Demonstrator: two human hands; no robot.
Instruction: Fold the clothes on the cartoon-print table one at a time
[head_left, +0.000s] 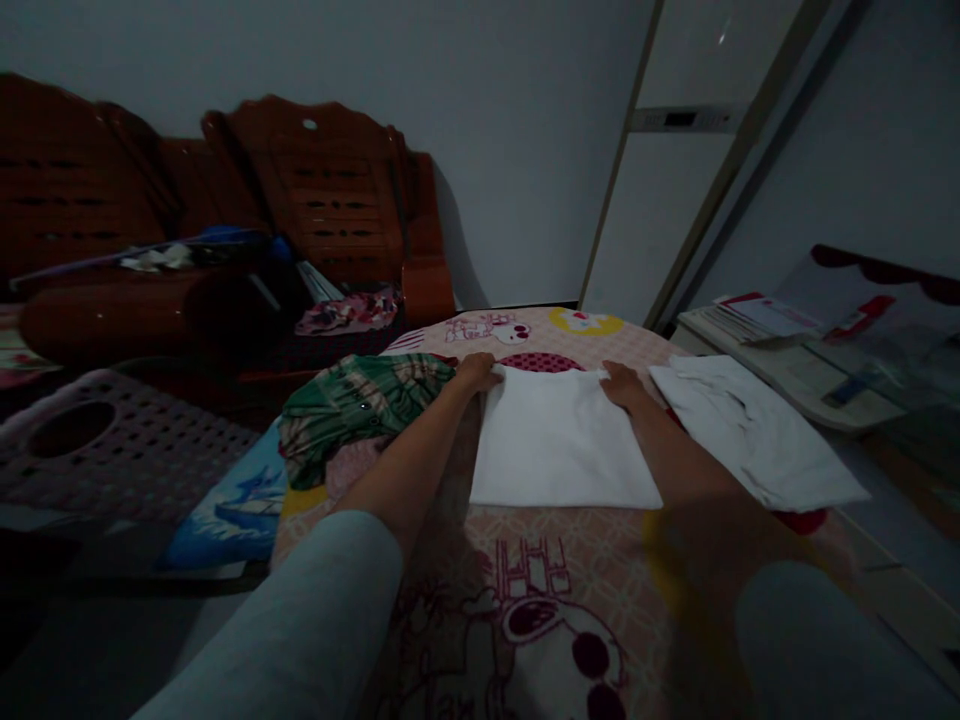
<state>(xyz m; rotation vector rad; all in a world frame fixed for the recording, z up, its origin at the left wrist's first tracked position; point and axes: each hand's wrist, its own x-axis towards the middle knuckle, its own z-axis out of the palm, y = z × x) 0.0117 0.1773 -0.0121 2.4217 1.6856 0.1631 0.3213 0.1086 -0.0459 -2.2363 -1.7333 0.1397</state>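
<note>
A folded white cloth (pixel 559 445) lies flat on a pink patterned bedspread (pixel 570 600) in front of me. My left hand (pixel 478 372) grips its far left corner with closed fingers. At the far right corner my right hand (pixel 621 384) does the same. Both arms stretch forward over the bed. A second white garment (pixel 757 430) lies spread out to the right of my right arm. Left of my left hand sits a bunched green patterned garment (pixel 360 410).
A dark red wooden bench (pixel 225 230) with clutter on it stands at the back left. A perforated plastic stool (pixel 112 440) is at the left. A low table with papers (pixel 787 350) is at the right, a white door (pixel 675 180) behind.
</note>
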